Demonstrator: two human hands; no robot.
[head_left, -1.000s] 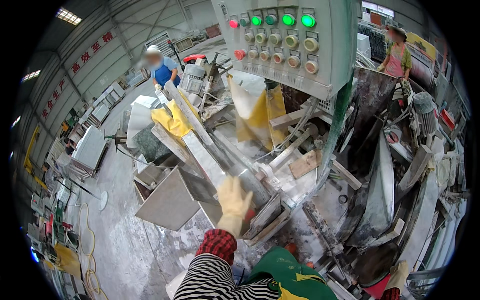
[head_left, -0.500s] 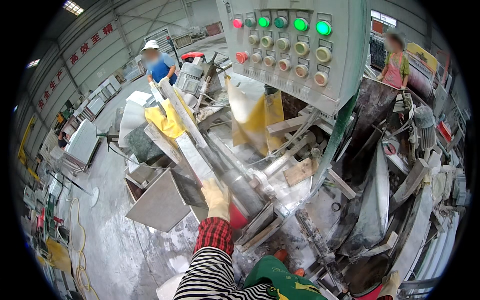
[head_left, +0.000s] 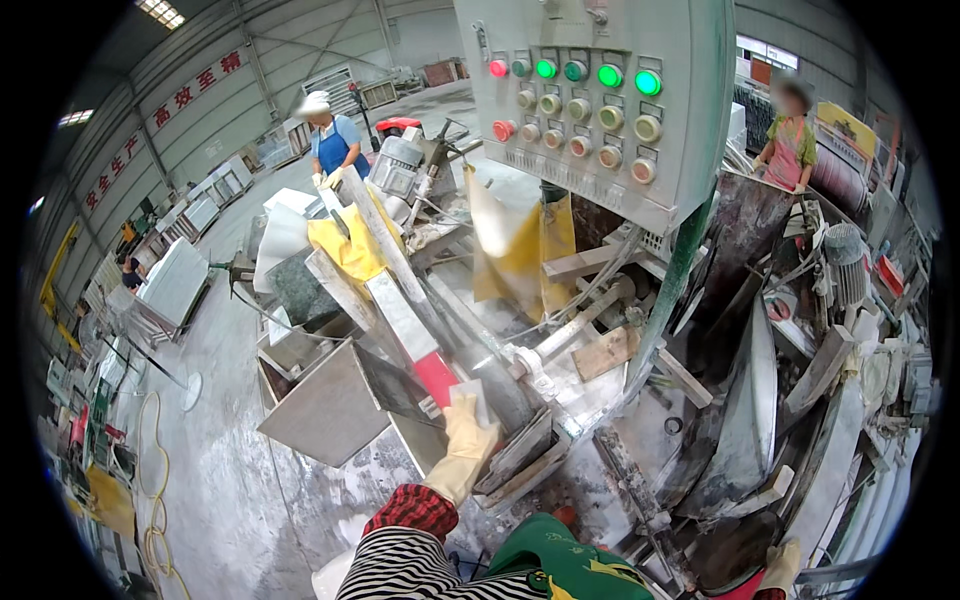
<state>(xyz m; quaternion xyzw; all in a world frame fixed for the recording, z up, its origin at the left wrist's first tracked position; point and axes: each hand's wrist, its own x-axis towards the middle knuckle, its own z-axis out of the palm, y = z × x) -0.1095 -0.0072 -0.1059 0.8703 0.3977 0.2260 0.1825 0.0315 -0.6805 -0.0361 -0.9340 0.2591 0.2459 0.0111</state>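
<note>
My left hand [head_left: 462,452], in a cream rubber glove, is closed on a small pale flat stone piece [head_left: 468,400] at the near end of a narrow conveyor. Just beyond it shows a red stretch of the conveyor bed [head_left: 436,378], and past that lies a long white stone strip [head_left: 402,318]. A yellow cloth [head_left: 347,245] drapes over the far part. My right hand [head_left: 782,566], gloved too, is at the lower right edge beside a dark round tub [head_left: 735,560]; its fingers are too small and partly cut off to read.
A grey control box [head_left: 600,110] with lit buttons hangs ahead. Left of the conveyor stands an open metal bin [head_left: 325,405]. One co-worker [head_left: 338,145] in a blue apron is at the far end; another [head_left: 790,145] stands far right. Wood and stone scraps [head_left: 605,352] clutter the machine's right side.
My left hand has drawn back toward me and slightly right, now with the small stone piece in its fingers. More of the red bed is uncovered. My right hand has barely moved.
</note>
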